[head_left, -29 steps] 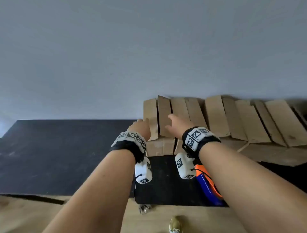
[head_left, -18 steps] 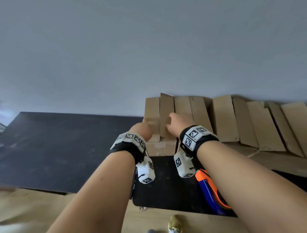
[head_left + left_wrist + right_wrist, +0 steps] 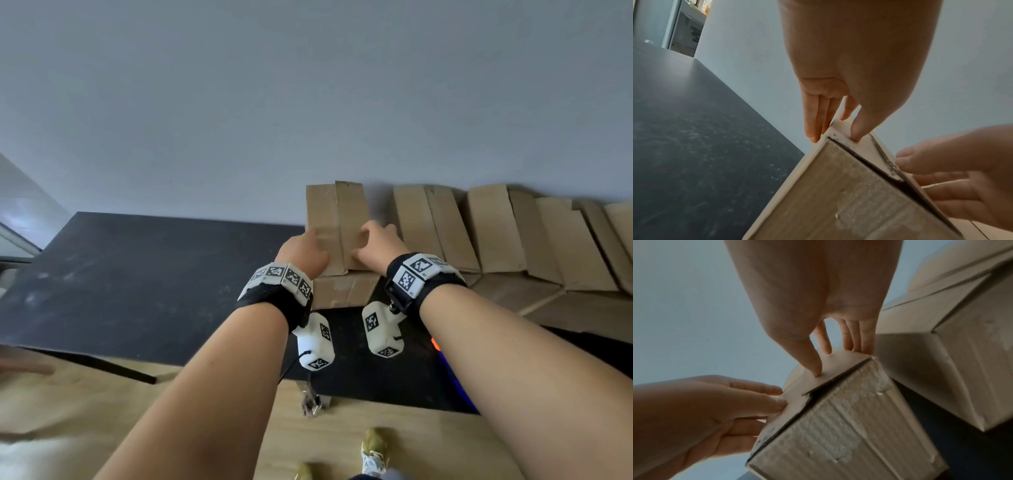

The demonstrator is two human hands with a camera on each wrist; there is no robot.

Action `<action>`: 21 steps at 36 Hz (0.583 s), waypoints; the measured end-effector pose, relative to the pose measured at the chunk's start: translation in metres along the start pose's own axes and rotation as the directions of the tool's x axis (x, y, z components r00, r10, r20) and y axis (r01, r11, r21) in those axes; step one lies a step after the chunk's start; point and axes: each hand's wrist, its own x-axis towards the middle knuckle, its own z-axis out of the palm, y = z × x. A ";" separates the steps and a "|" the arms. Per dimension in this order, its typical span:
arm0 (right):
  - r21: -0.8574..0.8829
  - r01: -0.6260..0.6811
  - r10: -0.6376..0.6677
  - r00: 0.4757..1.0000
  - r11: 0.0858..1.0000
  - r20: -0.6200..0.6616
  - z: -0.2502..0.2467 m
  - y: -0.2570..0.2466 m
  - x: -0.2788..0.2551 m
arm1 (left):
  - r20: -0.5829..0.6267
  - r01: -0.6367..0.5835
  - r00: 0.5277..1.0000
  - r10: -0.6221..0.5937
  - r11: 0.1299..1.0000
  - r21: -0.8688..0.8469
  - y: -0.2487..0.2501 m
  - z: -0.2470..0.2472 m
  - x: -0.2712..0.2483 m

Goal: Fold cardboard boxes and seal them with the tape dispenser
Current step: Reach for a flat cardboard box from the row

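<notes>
A brown cardboard box (image 3: 337,219) stands on the black table (image 3: 137,274) at the left end of a row against the wall, its top flaps folded down. My left hand (image 3: 303,251) pinches the left flap's edge, thumb (image 3: 857,134) on top and fingers (image 3: 813,128) down the side. My right hand (image 3: 375,241) holds the box's right side, thumb (image 3: 815,368) pressing on the top flap (image 3: 838,368), fingers (image 3: 856,344) over its far edge. The orange and blue tape dispenser (image 3: 442,363) lies on the table, mostly hidden under my right forearm.
More folded cardboard boxes (image 3: 496,233) line the wall to the right, with a small gap between them and the held box. The table's left part is bare. Below the table edge are a wooden floor (image 3: 85,394) and my shoes (image 3: 375,448).
Both hands have kept hold of the box. It now stands apart from the row on its right, with a gap where it touched before.
</notes>
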 end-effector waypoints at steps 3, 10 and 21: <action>0.031 0.041 -0.042 0.999 0.999 0.012 0.018 -0.017 -0.017 | -0.008 0.020 1.000 -0.020 1.000 0.009 -0.022 -0.009 -0.017; 0.045 0.073 -0.075 0.996 0.996 0.044 0.059 -0.045 -0.052 | 0.003 0.064 0.998 -0.065 0.992 0.109 -0.070 -0.011 -0.047; 0.103 0.080 -0.068 0.992 0.992 -0.107 0.062 -0.037 -0.079 | -0.119 -0.039 0.991 0.063 0.981 0.192 -0.066 -0.012 -0.068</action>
